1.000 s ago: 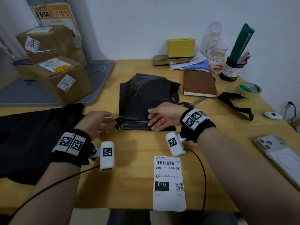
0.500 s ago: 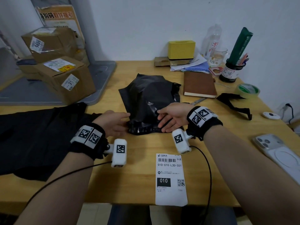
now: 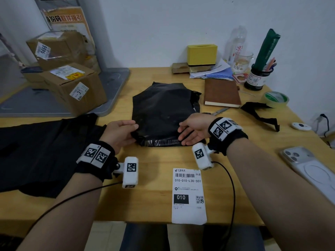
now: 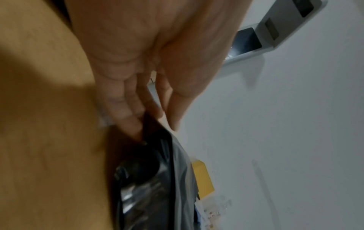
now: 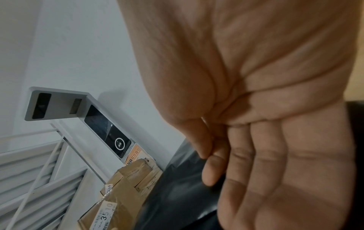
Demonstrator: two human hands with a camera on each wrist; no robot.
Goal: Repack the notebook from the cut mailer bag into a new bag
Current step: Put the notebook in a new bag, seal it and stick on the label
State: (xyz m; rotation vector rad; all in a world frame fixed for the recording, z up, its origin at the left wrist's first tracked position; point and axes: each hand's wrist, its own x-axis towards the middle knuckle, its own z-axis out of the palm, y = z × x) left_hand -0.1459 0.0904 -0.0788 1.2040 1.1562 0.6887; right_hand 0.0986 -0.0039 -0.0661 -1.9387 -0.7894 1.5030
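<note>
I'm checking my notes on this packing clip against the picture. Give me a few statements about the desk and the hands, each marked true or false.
1. The brown notebook lies on the table, outside the black mailer bag. True.
2. The left hand pinches the bag's near left corner. True.
3. The right hand holds the scissors. False: it lies with straight fingers at the bag's near right edge.
4. The shipping label is stuck on the bag. False: it lies on the table edge, apart.
</note>
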